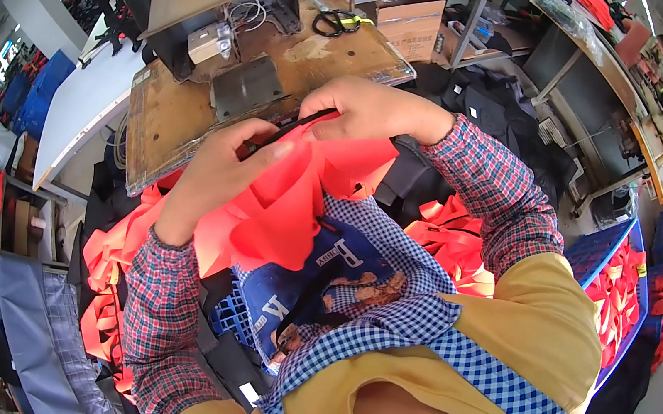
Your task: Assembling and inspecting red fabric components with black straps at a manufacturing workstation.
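Observation:
My left hand [218, 172] pinches a coral-red fabric piece [266, 216] by its upper edge, thumb in front. My right hand [373, 109] grips the same edge a little further right, its fingertips close to the left hand's. A dark band [300, 124] runs along the edge between them. The loose fabric hangs in folds over my blue checked apron [386, 242]. Both hands are just in front of a wooden machine table [161, 120], near its grey metal plate [249, 88].
Black-handled scissors [336, 22] lie on the wooden table beside the machine [213, 5]. Red fabric pieces [458, 245] hang at both my sides. Dark cloth [496, 118] is heaped to the right of the table. A blue crate [606, 255] at the right holds more red pieces.

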Demonstrator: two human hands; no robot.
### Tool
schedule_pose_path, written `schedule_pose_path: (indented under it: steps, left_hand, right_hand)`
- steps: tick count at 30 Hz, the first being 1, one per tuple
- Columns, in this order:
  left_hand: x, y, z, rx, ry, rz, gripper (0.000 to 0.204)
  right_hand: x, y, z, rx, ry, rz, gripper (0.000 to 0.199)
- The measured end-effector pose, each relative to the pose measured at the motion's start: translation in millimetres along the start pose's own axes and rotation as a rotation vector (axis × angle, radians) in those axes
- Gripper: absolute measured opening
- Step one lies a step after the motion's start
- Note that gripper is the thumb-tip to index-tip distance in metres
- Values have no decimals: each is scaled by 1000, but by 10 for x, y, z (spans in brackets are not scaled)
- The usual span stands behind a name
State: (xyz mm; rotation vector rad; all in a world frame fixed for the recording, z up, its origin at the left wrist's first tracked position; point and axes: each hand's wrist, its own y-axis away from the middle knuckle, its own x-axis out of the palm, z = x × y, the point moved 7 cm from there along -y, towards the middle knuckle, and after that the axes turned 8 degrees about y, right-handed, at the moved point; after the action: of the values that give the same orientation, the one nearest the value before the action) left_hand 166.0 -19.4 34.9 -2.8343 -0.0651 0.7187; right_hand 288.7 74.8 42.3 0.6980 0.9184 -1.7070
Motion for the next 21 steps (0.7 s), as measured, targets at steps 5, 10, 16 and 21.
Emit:
schedule_pose_path:
  steps: [5, 10, 16, 21]
  left_hand:
    - [14, -33, 100, -105, 46, 84, 30]
    - [-203, -128, 267, -225, 49, 187, 21]
    - [-456, -281, 495, -412, 209, 188, 27]
    - [-672, -496, 760, -468, 386, 82, 29]
  right_hand:
    - [84, -153, -28, 34, -34, 74, 23]
    - [127, -332, -103, 5, 30, 33, 20]
    - [203, -598, -417, 37, -106, 10, 19]
    - [319, -847, -782, 254, -464, 28, 17]
